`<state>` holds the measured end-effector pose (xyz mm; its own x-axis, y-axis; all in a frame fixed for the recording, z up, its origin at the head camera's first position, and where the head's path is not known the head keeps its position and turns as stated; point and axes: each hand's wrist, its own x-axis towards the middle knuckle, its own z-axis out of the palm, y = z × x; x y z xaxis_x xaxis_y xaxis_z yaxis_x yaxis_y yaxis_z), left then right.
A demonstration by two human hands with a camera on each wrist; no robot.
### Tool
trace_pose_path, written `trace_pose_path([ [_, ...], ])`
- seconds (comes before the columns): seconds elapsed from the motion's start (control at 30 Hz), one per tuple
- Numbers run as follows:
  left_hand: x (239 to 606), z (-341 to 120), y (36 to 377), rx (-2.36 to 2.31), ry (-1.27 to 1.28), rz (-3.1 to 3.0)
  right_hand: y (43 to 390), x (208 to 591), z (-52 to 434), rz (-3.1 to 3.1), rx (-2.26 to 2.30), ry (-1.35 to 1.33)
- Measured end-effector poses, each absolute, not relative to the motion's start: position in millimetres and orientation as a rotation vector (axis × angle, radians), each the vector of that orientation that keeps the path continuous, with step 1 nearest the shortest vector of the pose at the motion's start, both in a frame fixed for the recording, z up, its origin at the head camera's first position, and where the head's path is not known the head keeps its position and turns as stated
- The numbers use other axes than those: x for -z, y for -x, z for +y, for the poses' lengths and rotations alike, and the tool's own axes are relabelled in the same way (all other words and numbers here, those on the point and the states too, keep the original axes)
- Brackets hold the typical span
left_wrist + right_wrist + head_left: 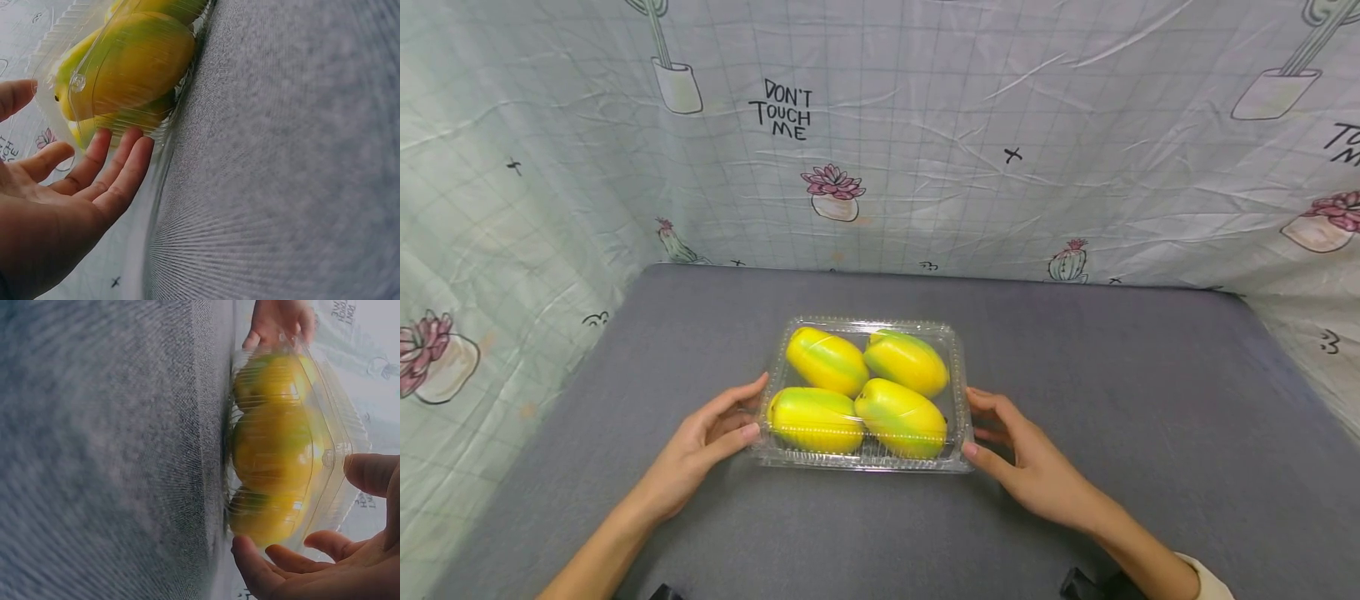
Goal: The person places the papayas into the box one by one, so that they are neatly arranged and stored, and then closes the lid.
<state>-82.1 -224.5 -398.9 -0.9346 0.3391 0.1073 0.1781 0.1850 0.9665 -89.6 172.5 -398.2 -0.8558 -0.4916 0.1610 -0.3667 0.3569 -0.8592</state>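
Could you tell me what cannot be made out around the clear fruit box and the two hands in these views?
- Head view: whether the right hand touches the clear box; its fingertips sit at the rim.
- Right wrist view: the right hand is cut off by the frame edge.
- Left wrist view: the left hand is cropped; only two yellow-green fruits show.
- Grey table: near edge cut off.
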Motion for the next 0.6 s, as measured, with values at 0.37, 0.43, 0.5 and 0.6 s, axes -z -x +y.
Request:
trace_pose_path([
  [0.37, 400.0, -226.0, 81.3, -1.852, -0.56, 2.27, 89.6, 398.2, 174.3, 2.492, 1.473, 0.813],
  [0.43, 400.4, -226.4, 81.4, -1.854, -0.579, 2.259, 89.7, 398.3, 173.9, 2.495, 1.478, 0.814],
  [0.5, 400.9, -226.9, 81.6, -1.858, -0.599, 2.246, 89.7, 398.9, 173.6, 2.495, 1.485, 0.826],
  [0.6, 401.5, -227.2, 81.8, -1.871, -0.625, 2.222, 89.6, 400.0, 173.4, 2.485, 1.496, 0.842],
])
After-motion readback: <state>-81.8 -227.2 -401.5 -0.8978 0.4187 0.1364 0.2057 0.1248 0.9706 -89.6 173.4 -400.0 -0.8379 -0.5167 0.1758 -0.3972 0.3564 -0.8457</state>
